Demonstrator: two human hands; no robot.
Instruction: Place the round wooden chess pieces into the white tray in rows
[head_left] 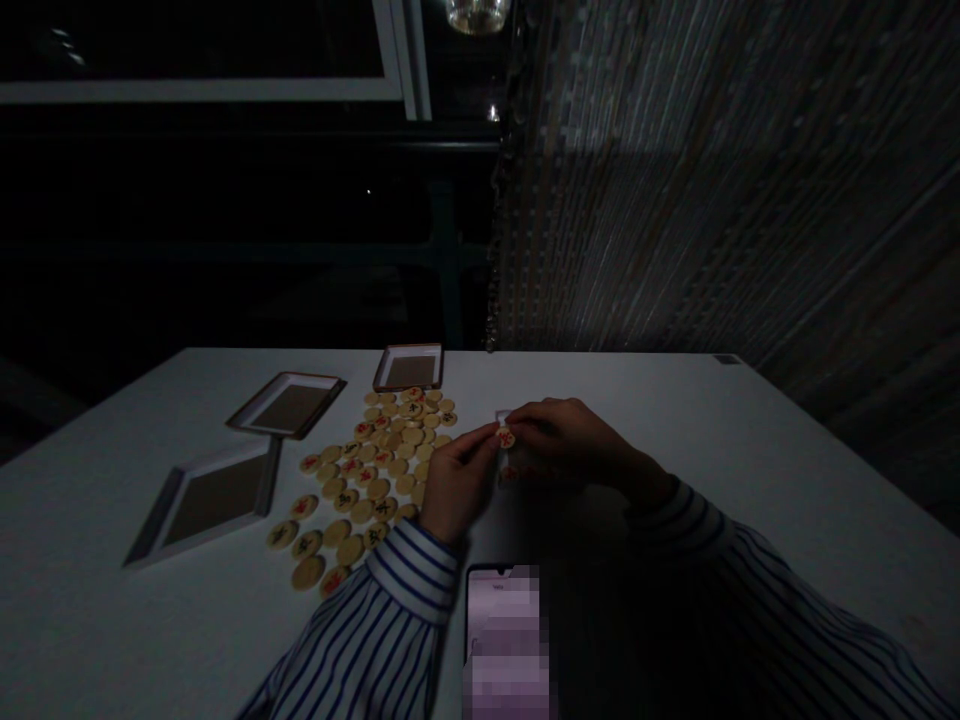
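Both my hands meet over a white table around one round wooden game disc with a red mark. My left hand pinches the disc from the left. My right hand closes its fingers on the disc from the right. Just under them another red-marked disc lies on the table. A spread of several similar discs, with red or black marks, covers the table left of my left hand. Both sleeves are striped.
Three shallow trays lie at the left: a near one, a middle one and a far one. A lit phone rests at the near edge between my arms. A bead curtain hangs behind; the room is dark.
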